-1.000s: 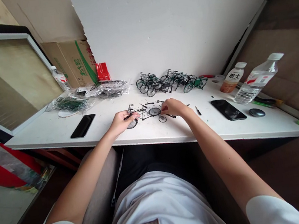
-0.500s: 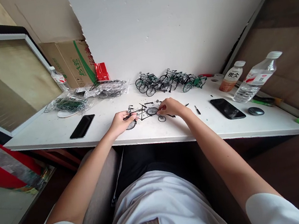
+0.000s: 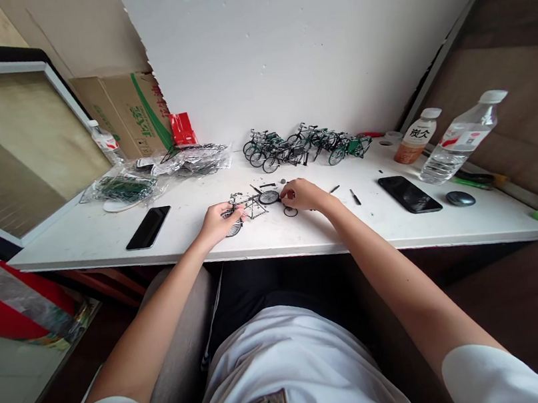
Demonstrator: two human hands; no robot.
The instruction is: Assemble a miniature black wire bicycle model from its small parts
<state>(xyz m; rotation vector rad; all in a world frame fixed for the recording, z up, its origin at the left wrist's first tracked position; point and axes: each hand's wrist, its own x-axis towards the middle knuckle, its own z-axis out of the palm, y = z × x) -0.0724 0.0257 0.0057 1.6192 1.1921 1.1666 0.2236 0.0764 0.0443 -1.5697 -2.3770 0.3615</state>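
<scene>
On the white table, my left hand (image 3: 220, 222) is closed on the front end of a small model bicycle, beside its spoked front wheel (image 3: 233, 225). The thin dark bicycle frame (image 3: 254, 208) extends right from those fingers. A second spoked wheel (image 3: 269, 197) lies at the frame's rear end. My right hand (image 3: 300, 195) is pinched at that wheel's right side, apparently gripping a dark part joined to it; the fingers hide most of this part. Just below the right fingertips is another, smaller wheel part (image 3: 291, 212), partly covered.
Several finished model bicycles (image 3: 287, 153) stand along the wall. Bagged parts (image 3: 128, 186) lie at the back left. One phone (image 3: 148, 227) is at left, another phone (image 3: 408, 195) at right, near a water bottle (image 3: 462, 140). Loose small pieces (image 3: 355, 197) are scattered about.
The rear wheel and frame have shifted slightly left, and the bicycle has tilted a little in my left hand. My right hand has moved slightly left with the wheel.
</scene>
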